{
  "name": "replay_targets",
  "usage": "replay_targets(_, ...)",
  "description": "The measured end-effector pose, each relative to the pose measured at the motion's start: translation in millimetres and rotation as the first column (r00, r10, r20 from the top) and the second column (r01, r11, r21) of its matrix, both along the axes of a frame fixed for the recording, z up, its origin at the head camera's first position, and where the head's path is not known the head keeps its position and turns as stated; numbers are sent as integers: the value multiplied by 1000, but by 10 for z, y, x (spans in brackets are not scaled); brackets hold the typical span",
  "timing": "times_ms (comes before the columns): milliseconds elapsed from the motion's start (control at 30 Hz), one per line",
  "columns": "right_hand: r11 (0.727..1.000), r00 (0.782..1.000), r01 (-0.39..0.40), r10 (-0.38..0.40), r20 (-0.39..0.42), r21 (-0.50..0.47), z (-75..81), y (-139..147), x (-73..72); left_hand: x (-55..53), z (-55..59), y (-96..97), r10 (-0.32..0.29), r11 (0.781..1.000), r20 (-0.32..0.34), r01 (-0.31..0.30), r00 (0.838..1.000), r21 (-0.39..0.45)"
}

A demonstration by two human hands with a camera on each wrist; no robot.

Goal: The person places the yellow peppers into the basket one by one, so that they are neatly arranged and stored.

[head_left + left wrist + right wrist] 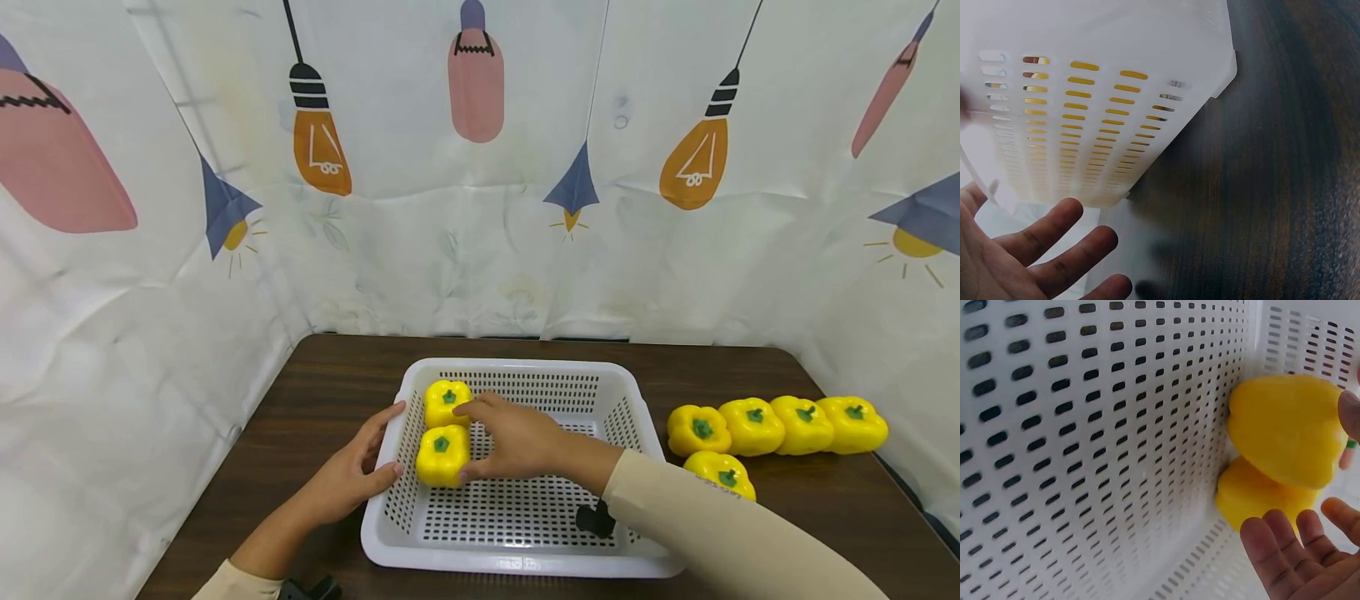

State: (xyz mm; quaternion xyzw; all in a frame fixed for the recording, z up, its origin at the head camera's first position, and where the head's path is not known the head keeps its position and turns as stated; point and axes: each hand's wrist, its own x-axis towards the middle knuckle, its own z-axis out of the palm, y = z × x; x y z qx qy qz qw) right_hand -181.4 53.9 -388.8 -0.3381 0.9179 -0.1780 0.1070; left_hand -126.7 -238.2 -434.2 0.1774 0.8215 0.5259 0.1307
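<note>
While gripping nothing, right hand: released, just right of near yellow bell pepper, closer than left hand
Left hand: spread, at white perforated basket's left rim
Near yellow bell pepper: inside, stem up
Loose bell peppers: on tabletop, right of basket

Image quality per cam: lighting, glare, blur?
Head: bright, fairly even light, small highlights on the yellow bell peppers. Left wrist: dim on the dark wood-grain table, washed-out glare beside the white plastic basket, blurry shadow near the left hand. Right wrist: muted light, nearest basket holes soft.
</note>
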Motion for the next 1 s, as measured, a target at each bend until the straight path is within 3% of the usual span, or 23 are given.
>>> replay_targets(367, 998, 997, 38, -34, 76, -57, 188, 308, -34, 10, 50, 12, 11, 1000, 17, -11, 1000, -1)
replay_targets(1000, 979, 990, 125, -113, 81, -161, 405, 849, 69, 39, 57, 16, -8, 1000, -8, 8, 1000, 29)
